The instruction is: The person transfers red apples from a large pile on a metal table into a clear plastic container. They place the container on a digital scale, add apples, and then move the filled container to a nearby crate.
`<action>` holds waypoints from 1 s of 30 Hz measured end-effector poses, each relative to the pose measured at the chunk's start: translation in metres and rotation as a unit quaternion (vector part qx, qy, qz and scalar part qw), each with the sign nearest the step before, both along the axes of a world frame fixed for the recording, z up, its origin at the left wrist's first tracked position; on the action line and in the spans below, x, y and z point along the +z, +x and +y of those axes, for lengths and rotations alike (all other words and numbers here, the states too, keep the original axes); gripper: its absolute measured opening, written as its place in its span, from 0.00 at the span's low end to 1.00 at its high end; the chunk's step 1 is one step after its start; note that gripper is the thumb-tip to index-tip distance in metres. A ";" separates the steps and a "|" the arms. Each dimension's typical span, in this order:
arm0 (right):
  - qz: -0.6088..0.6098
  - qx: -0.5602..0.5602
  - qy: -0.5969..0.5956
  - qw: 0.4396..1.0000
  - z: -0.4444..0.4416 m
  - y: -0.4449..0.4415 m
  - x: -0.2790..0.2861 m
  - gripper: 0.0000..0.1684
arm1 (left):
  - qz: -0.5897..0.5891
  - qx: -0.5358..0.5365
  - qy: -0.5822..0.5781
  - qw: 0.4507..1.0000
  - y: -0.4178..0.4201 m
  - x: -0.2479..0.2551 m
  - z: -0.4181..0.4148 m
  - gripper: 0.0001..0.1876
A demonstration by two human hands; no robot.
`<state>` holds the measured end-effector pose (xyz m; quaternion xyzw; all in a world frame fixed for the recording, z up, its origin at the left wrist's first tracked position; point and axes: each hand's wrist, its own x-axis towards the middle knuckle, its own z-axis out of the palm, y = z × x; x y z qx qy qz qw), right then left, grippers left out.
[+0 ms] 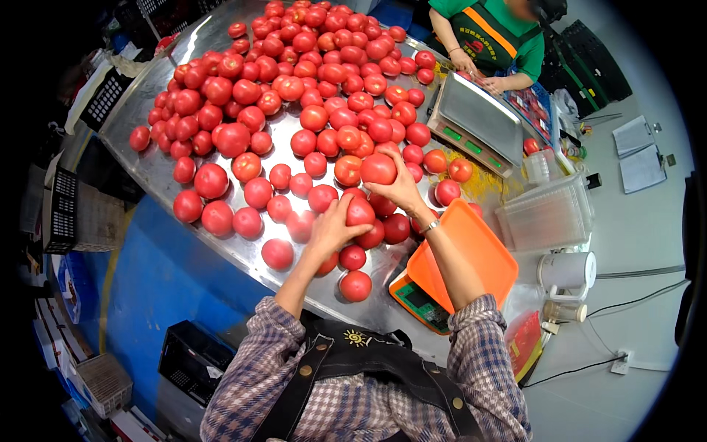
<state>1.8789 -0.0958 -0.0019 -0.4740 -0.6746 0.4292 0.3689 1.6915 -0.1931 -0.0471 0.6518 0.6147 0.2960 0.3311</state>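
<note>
A large heap of red tomatoes covers much of a stainless steel table. My left hand is closed around a tomato near the heap's front edge. Farther forward and to the right, my right hand grips another tomato between thumb and fingers. Loose tomatoes lie under and around both hands, with a single one nearest my body. Beneath my right forearm is a small digital scale with an orange tray.
Across the table a co-worker's hands are beside a larger platform scale. Stacked clear plastic containers, a white jug and a glass jar stand at the right. Black crates are on the blue floor at left.
</note>
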 end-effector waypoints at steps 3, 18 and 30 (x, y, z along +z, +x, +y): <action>0.007 -0.046 -0.002 0.999 -0.017 0.009 0.014 0.44 | 0.014 0.126 0.031 0.991 -0.016 0.016 0.063 0.30; -0.200 -0.278 0.106 0.934 -0.154 0.152 0.022 0.44 | -0.079 0.244 0.100 0.961 -0.100 -0.059 0.259 0.47; -0.278 -0.336 0.122 0.892 -0.201 0.181 0.002 0.43 | -0.113 -0.290 0.124 0.942 0.136 0.095 0.059 0.37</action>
